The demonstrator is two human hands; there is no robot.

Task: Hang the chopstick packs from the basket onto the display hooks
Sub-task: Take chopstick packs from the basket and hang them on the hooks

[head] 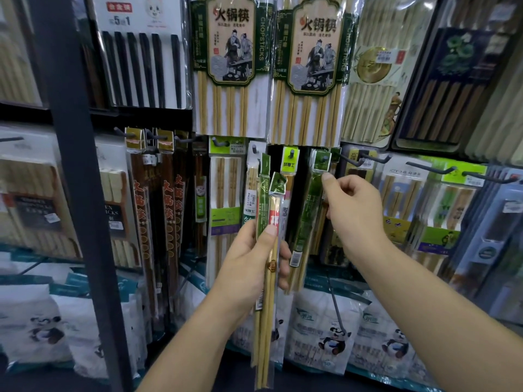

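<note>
The left fingers (284,261) curl round from behind and the thumb lies across the front, so the left hand (249,264) grips a small bundle of chopstick packs (267,210). The bundle stands upright in front of the display. Its green header cards reach up among the lower row of hooks, and its clear sleeves hang down below the wrist. On the right hand (353,213) the thumb tip touches the bottom edge of the header card of a green pack (307,222). That pack already hangs on a dark hook (325,159). The other right fingers are curled in beside the pack, and I cannot tell whether they hold it. Just left of it, another pack with a yellow-green tag (290,162) hangs on its own hook. Above hang two large bamboo chopstick packs (230,66). Below stand white bags printed with pandas (325,335), and a dark upright post (76,165) crosses the left side.
</note>
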